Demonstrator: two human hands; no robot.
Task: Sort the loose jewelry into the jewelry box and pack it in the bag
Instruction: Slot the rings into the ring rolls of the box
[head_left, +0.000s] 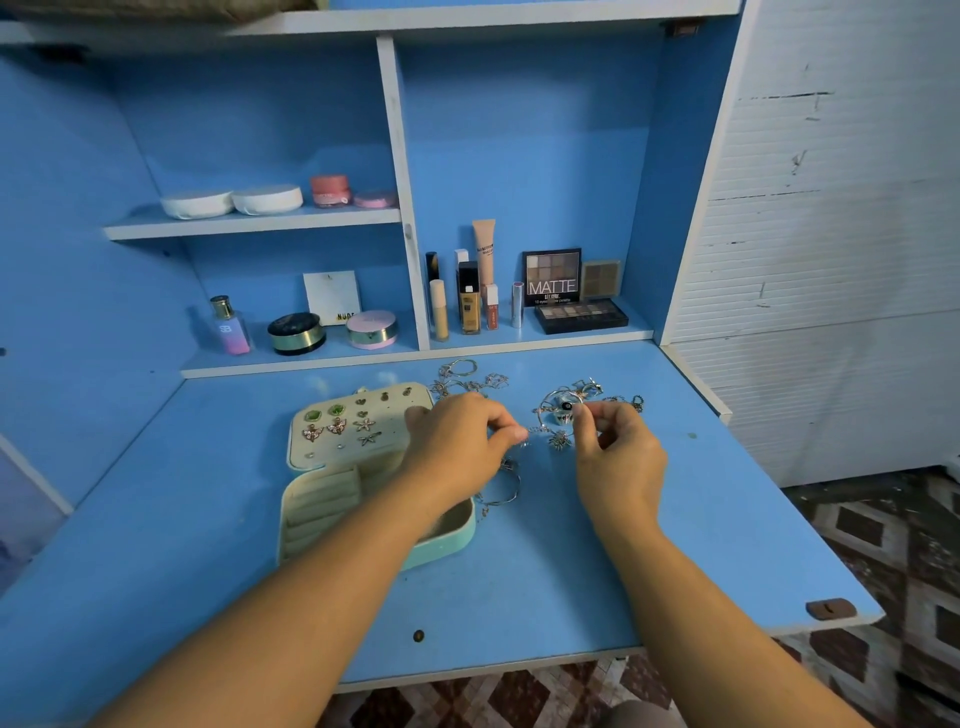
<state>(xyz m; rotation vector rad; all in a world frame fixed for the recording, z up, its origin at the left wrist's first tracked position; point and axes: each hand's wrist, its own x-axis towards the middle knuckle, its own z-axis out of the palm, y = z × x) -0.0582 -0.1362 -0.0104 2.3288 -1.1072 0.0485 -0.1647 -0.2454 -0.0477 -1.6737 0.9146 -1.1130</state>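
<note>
A blue desk (571, 571) fills the view, its back shelves lined with cosmetics (470, 291). On the desk sits the open jewelry box (332, 499), mint outside and cream inside: its raised lid panel already carries several pairs of earrings (337, 423), and the ring rolls in the tray look bare. No bag is in view.

Loose jewelry is scattered just beyond and to the right of the box: a tangle of chains (467, 379) near the shelf edge, a heap of bangles and charms (569, 402) further right, and a thin bangle (501, 491) lying beside the box.

The left hand (457, 441) reaches across the box, its thumb and forefinger pinched on one end of a fine chain (540, 430). The right hand (618, 457) pinches near the heap, other fingers curled; it seems to hold the same chain's far end or a charm on it, though the piece is too small to be sure.

Sorting is well under way but far from done; this step looks like freeing one chain from the heap. Next it needs lifting clear without dragging its neighbours, then laying in a tray compartment.
</note>
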